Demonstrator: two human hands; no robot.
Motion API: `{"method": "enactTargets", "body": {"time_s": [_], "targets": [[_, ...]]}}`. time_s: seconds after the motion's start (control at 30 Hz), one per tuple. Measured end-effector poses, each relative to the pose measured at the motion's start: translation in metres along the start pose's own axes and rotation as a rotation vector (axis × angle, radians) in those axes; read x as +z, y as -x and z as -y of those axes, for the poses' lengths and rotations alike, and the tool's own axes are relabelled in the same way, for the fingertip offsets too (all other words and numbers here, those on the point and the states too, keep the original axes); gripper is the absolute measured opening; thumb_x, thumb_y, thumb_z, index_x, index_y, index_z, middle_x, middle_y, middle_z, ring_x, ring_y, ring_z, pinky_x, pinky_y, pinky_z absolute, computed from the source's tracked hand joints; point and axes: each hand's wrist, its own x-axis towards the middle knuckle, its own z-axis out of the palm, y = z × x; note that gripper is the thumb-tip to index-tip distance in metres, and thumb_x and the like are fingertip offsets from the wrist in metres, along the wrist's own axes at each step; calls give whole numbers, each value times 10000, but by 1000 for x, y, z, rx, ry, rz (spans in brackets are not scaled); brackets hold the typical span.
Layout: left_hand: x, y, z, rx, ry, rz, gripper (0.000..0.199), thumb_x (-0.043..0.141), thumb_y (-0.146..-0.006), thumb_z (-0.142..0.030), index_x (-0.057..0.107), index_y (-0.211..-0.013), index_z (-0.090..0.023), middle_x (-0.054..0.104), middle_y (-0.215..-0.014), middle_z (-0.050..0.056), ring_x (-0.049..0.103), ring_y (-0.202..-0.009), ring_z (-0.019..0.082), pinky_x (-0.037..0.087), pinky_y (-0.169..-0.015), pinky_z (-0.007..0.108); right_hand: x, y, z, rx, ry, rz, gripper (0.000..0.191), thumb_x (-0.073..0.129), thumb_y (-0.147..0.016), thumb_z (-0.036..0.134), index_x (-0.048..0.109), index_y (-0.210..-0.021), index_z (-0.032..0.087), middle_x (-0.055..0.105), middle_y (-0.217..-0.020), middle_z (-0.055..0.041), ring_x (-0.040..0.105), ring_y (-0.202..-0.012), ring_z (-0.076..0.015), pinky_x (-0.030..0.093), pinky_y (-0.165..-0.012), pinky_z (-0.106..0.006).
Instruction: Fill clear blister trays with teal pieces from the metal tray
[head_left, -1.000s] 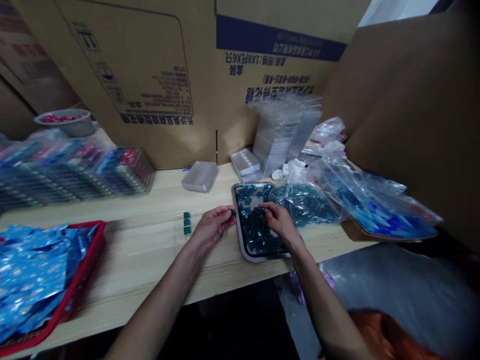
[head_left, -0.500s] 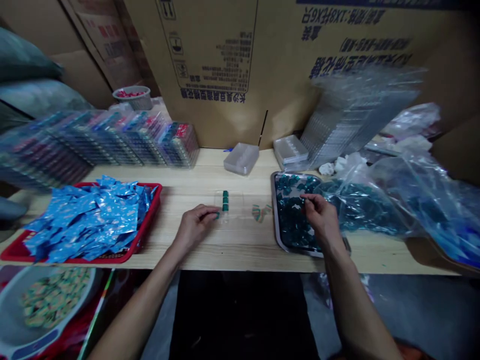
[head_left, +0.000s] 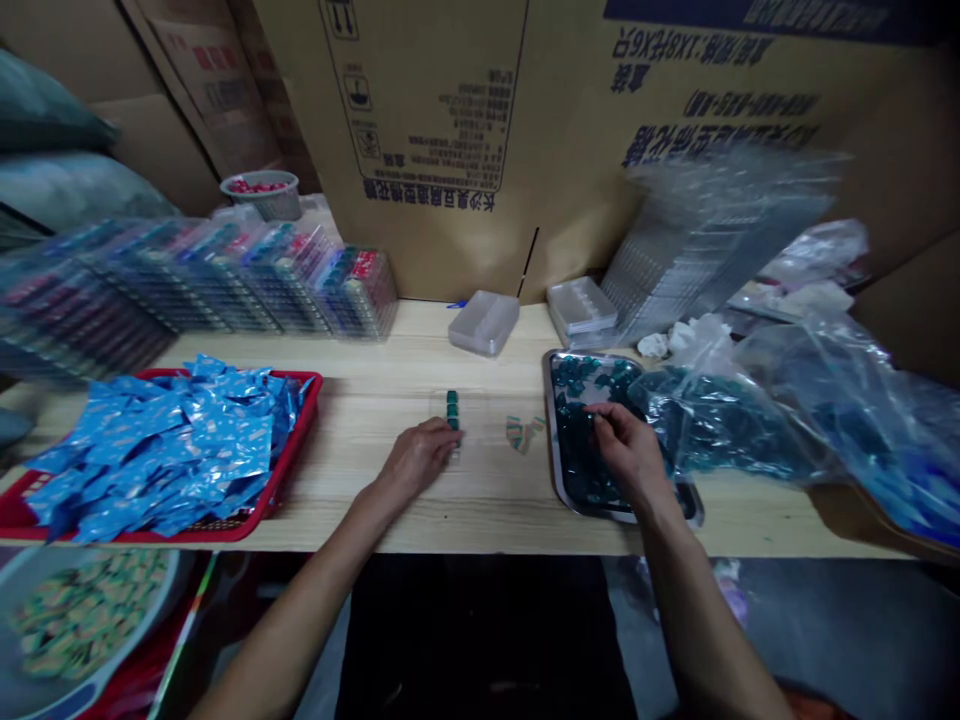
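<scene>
Left hand (head_left: 418, 460) has moved up, apparently touching the teal pieces (head_left: 452, 410)

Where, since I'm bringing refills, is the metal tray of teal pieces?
In the head view, the metal tray sits right of centre on the wooden bench, under the person's right hand, with the plastic bag of teal pieces along its right side.

One head-worn camera gives the only view, looking forward and down from above the near edge of the bench (head_left: 487, 505). It faces the cardboard boxes (head_left: 420, 100) standing along the bench's far side. The left hand (head_left: 418, 460) and right hand (head_left: 630, 458) sit close below it, with both forearms rising from the bottom edge of the wide frame.
</scene>
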Motion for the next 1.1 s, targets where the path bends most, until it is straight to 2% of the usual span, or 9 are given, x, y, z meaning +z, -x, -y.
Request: {"method": "enactTargets", "body": {"time_s": [0.13, 0.27, 0.33, 0.43, 0.57, 0.7, 0.83, 0.97, 1.1], "targets": [[-1, 6, -5, -14, -27, -67, 267, 533, -886, -130, 736, -1042, -204, 673, -902, 62, 652, -770, 160, 534, -667, 270, 5, 1, 8, 106, -233, -46, 306, 626, -764, 390, 666, -1001, 201, 607, -698, 10, 523, -578, -147, 410, -546, -260], [1, -7, -36, -121, 11, -208, 371, 541, -882, -171, 625, -1241, -206, 672, -996, 74, 653, -831, 184, 558, -754, 328, 1, 2, 21, 170, -531, -54, 340, 705, -709, 421, 635, -961, 203, 587, -667, 30, 523, -572, -131, 419, -564, -257], [12, -25, -63, -182, 173, -222, 321, 548, -899, -228, 631, -1209, -212, 676, -1068, 82, 660, -866, 182, 561, -781, 332, -2, 3, 28, 189, -641, -25, 358, 742, -683, 422, 617, -937, 202, 590, -645, 35, 522, -562, -124, 415, -566, -251], [42, -62, -104, -251, 568, -86, 382, 617, -870, -295, 615, -1243, -210, 689, -1150, 96, 680, -828, 166, 562, -727, 296, -3, 7, 36, 190, -699, 30, 359, 759, -674, 416, 601, -911, 198, 592, -623, 39, 517, -545, -114, 402, -556, -241], [80, -98, -124, -233, 791, 63, 363, 675, -800, -253, 685, -1155, -181, 738, -1000, 68, 678, -772, 163, 538, -701, 266, -8, 12, 38, 164, -631, 63, 321, 716, -718, 427, 578, -900, 202, 569, -594, 46, 510, -529, -117, 408, -552, -244], [93, -107, -115, -331, 804, 56, 218, 676, -786, -254, 709, -986, -173, 705, -782, 22, 652, -646, 149, 515, -623, 258, -33, 6, 22, 92, -527, -138, 276, 624, -780, 430, 561, -926, 205, 560, -624, 35, 533, -558, -138, 449, -583, -271], [98, -113, -114, -464, 953, 80, 281, 667, -811, -283, 633, -1065, -169, 701, -855, 37, 653, -605, 130, 513, -593, 258, -51, 2, 7, -13, -20, -248, 264, 511, -840, 326, 635, -1033, 197, 640, -849, -60, 620, -763, -208, 514, -744, -366], [107, -121, -125, -441, 1037, 27, 275, 682, -803, -319, 651, -1021, -156, 704, -877, 46, 635, -660, 122, 487, -599, 229, -35, 7, 6, -220, 277, -175, 384, 497, -836, 253, 629, -1189, 184, 622, -1188, -147, 596, -1070, -268, 476, -940, -439], [109, -126, -132, -371, 945, -39, 270, 657, -814, -278, 686, -1053, -154, 695, -863, 37, 626, -741, 143, 488, -674, 247, -12, 11, 13, -185, 186, -30, 359, 466, -877, 284, 586, -1194, 165, 687, -978, -94, 642, -838, -217, 513, -756, -342]]}}
